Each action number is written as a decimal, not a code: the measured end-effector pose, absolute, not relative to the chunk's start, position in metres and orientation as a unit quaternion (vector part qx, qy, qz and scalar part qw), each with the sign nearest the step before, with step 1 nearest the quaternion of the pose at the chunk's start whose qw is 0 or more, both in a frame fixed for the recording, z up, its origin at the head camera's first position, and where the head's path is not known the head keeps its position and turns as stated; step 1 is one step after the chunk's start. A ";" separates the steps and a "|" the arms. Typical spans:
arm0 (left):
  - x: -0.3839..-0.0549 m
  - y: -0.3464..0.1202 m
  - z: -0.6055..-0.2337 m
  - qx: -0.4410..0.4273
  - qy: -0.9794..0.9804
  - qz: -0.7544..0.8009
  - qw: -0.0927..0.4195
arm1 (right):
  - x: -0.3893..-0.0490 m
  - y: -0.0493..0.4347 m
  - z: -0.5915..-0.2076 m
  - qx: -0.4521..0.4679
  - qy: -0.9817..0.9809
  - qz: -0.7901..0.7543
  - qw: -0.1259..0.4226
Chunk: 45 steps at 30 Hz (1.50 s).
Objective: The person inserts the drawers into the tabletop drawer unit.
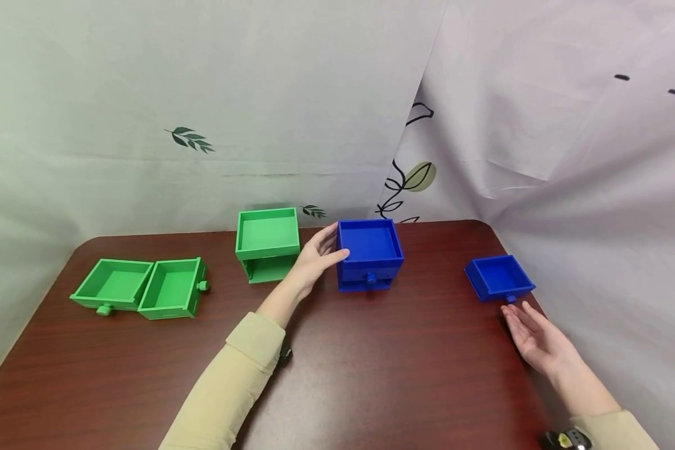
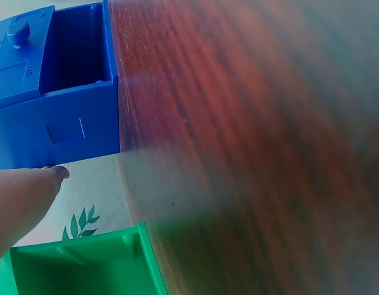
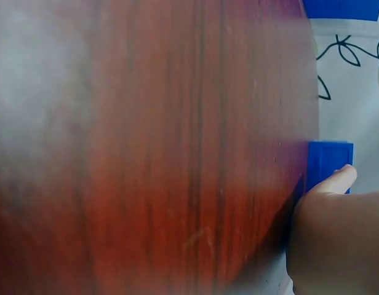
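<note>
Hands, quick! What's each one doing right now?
Left hand: open, touching the side of the blue cabinet.
Right hand: open, holding nothing, near the small blue drawer.

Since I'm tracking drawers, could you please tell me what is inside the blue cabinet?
The blue cabinet holds an upper drawer, its knob showing. The slot below is open. The drawer's inside is covered; the slot's depths are too dark to tell.

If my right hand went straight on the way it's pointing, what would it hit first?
Your right hand would probably meet the separate blue drawer, likely at its knob; it looks very close, but whether it already touches is unclear.
</note>
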State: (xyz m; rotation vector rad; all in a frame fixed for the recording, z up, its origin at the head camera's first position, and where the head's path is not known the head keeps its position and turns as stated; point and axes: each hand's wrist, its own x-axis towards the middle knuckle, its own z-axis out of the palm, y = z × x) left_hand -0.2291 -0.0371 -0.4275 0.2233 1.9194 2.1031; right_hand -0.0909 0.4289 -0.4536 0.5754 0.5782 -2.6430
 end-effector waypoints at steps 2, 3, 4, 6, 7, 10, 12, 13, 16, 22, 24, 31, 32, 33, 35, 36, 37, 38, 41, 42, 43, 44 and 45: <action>-0.229 -0.037 -0.427 0.077 0.666 0.729 0.142 | -0.092 0.431 -0.453 0.207 0.206 -0.937 0.191; -0.229 -0.037 -0.428 0.078 0.666 0.728 0.142 | -0.093 0.432 -0.453 0.208 0.206 -0.936 0.194; -0.229 -0.037 -0.428 0.079 0.666 0.728 0.143 | -0.093 0.433 -0.453 0.209 0.207 -0.935 0.195; -0.229 -0.037 -0.428 0.078 0.666 0.728 0.144 | -0.094 0.435 -0.452 0.214 0.210 -0.933 0.197; -0.229 -0.037 -0.428 0.077 0.665 0.728 0.144 | -0.095 0.435 -0.451 0.217 0.213 -0.932 0.197; -0.230 -0.037 -0.429 0.076 0.665 0.729 0.143 | -0.097 0.435 -0.450 0.227 0.216 -0.929 0.196; -0.230 -0.037 -0.429 0.077 0.664 0.730 0.142 | -0.098 0.436 -0.450 0.231 0.219 -0.928 0.195; -0.231 -0.036 -0.429 0.078 0.663 0.731 0.142 | -0.099 0.436 -0.450 0.233 0.220 -0.927 0.194; -0.232 -0.036 -0.430 0.080 0.660 0.733 0.141 | -0.102 0.437 -0.449 0.237 0.221 -0.926 0.194; -0.232 -0.035 -0.430 0.079 0.658 0.735 0.141 | -0.106 0.438 -0.447 0.252 0.221 -0.923 0.189; -0.232 -0.035 -0.430 0.079 0.658 0.736 0.141 | -0.108 0.439 -0.447 0.258 0.220 -0.922 0.185; -0.233 -0.035 -0.430 0.080 0.656 0.737 0.142 | -0.113 0.441 -0.448 0.275 0.222 -0.919 0.177; -0.233 -0.035 -0.430 0.080 0.656 0.737 0.142 | -0.114 0.441 -0.448 0.276 0.223 -0.918 0.177; -0.232 -0.035 -0.430 0.080 0.655 0.737 0.143 | -0.114 0.442 -0.448 0.276 0.223 -0.918 0.178; -0.233 -0.035 -0.430 0.080 0.656 0.737 0.142 | -0.115 0.442 -0.449 0.274 0.224 -0.917 0.181; -0.233 -0.035 -0.430 0.079 0.656 0.737 0.142 | -0.116 0.442 -0.449 0.272 0.225 -0.918 0.183; -0.233 -0.035 -0.430 0.079 0.656 0.737 0.142 | -0.116 0.442 -0.449 0.270 0.226 -0.918 0.184; -0.233 -0.035 -0.430 0.079 0.656 0.737 0.142 | -0.117 0.442 -0.449 0.268 0.227 -0.917 0.186; -0.233 -0.035 -0.431 0.079 0.657 0.736 0.142 | -0.118 0.442 -0.448 0.267 0.236 -0.916 0.187; -0.233 -0.035 -0.431 0.080 0.656 0.737 0.143 | -0.118 0.441 -0.448 0.268 0.239 -0.914 0.187; -0.233 -0.035 -0.431 0.080 0.656 0.737 0.143 | -0.118 0.441 -0.448 0.269 0.243 -0.913 0.186; -0.233 -0.035 -0.431 0.080 0.656 0.737 0.143 | -0.118 0.441 -0.448 0.270 0.246 -0.912 0.186; -0.233 -0.035 -0.431 0.081 0.656 0.737 0.143 | -0.118 0.441 -0.448 0.271 0.249 -0.911 0.186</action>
